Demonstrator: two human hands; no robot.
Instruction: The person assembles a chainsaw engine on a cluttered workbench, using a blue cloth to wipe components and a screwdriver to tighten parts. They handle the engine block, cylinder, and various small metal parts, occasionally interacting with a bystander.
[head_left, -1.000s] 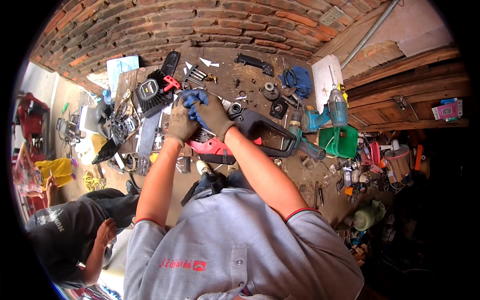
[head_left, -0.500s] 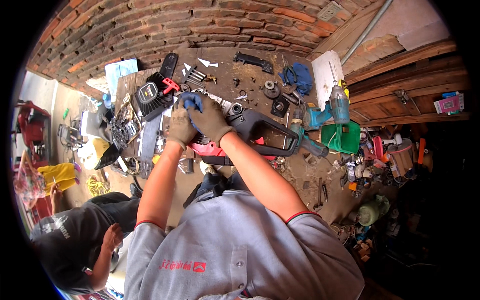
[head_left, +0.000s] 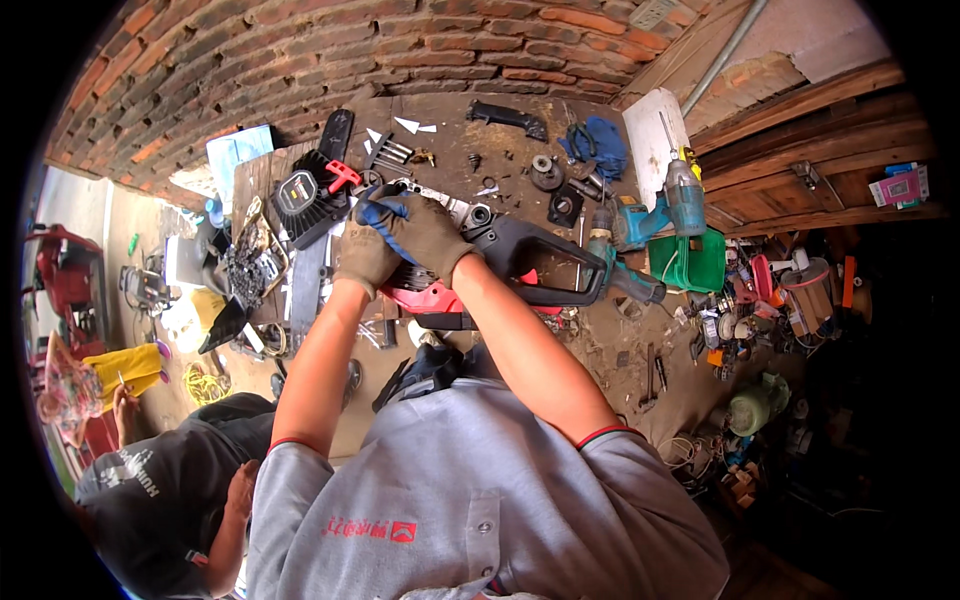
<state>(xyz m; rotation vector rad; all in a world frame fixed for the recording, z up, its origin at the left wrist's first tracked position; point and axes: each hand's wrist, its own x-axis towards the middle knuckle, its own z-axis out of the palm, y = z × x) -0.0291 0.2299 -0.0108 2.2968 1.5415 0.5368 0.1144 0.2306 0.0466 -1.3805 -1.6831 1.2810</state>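
I have the left hand (head_left: pixel 365 248) and the right hand (head_left: pixel 430 235), both gloved, drawn together with fingers curled over the left end of a red-and-black chainsaw body (head_left: pixel 500 248). The gloves block my view of their grip, so I can't tell what either is clamped on. The chainsaw body lies straight ahead of the wearer on the cluttered wooden surface (head_left: pixel 455 145), its black loop handle toward the right; the right forearm (head_left: pixel 530 345) crosses in front of its near side.

Left of the hands I see a black starter cover (head_left: pixel 298 198) with a red pull grip (head_left: pixel 343 177), a long grey bar (head_left: pixel 305 285) and a dark heap of chain (head_left: pixel 243 268). Beyond the hands lie white paper scraps (head_left: pixel 408 125) and a black handle piece (head_left: pixel 508 120). To the right, a round metal part (head_left: pixel 546 172) sits near a black square part (head_left: pixel 565 207), with a blue cloth (head_left: pixel 608 150) farther back. Teal power tools (head_left: pixel 685 198) crowd that side close to the loop handle, by a green bin (head_left: pixel 712 262). At lower left, a co-worker (head_left: pixel 165 490) in a dark shirt is close to the wearer's left arm.
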